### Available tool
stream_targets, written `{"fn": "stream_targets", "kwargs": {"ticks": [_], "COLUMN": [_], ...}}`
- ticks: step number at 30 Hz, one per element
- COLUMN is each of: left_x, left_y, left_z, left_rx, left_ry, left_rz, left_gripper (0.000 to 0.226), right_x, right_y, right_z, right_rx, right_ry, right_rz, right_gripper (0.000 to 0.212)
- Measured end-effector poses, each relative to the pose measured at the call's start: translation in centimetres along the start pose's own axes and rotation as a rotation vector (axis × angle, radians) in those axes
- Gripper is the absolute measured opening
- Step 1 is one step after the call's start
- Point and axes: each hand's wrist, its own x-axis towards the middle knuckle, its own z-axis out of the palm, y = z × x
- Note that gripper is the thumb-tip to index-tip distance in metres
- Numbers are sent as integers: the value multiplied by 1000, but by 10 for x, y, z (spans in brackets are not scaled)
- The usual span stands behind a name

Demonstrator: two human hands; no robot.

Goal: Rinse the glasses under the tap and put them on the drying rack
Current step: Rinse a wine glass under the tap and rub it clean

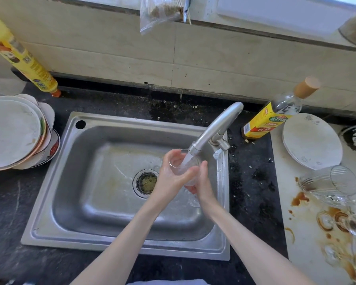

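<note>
The surface (253, 182) was dark speckled stone, wet and dotted with crumbs, set below a wall of pale beige tiles (214, 58) and a window ledge from which a clear plastic bag (158, 13) hung; a stainless steel sink (90, 239) was sunk into the middle, its drain strainer (146, 183) holding yellowish scraps; to the left a stack of dirty plates (14, 132) sat beside a yellow bottle (21, 56) standing against the wall; to the right a yellow-labelled bottle with a tan cap (275, 116) stood just beside a white plate (312, 140), which lay on a pale board (304, 233) stained with brown rings and spills; several clear glasses on the board (333, 182) lay tipped over near the right edge; the tap (216, 128) arched out over the sink's right side and water ran from its spout; the glass (185, 167) was directly under that stream, above the basin, clear, tilted with its rim towards the spout; the left hand (173, 171) curled round it from the left with fingers wrapped near the rim, and the right hand (201, 182) gripped it lower down from the right, thumb up along its side; both forearms were bare
</note>
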Motion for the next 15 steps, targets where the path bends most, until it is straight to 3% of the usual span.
{"fn": "stream_targets", "kwargs": {"ticks": [6,8,10,13,15], "left_x": [-4,-4,-4,6,11], "left_y": [8,11,7,1,-2], "left_z": [-11,-14,-12,-15,-23], "left_rx": [54,68,75,-83,-204], "left_ry": [-180,-189,-97,99,108], "left_rz": [66,57,52,-113,-189], "left_gripper": [56,55,56,63,73], "right_x": [2,4,5,2,1], "right_y": [-8,-4,-1,2,2], "right_z": [-5,-6,-5,2,2], "right_rx": [73,115,113,-145,-379], "right_ry": [-125,-178,-205,-239,-274], "right_rz": [21,107,105,28,-4], "right_gripper": [38,45,53,71,83]}}
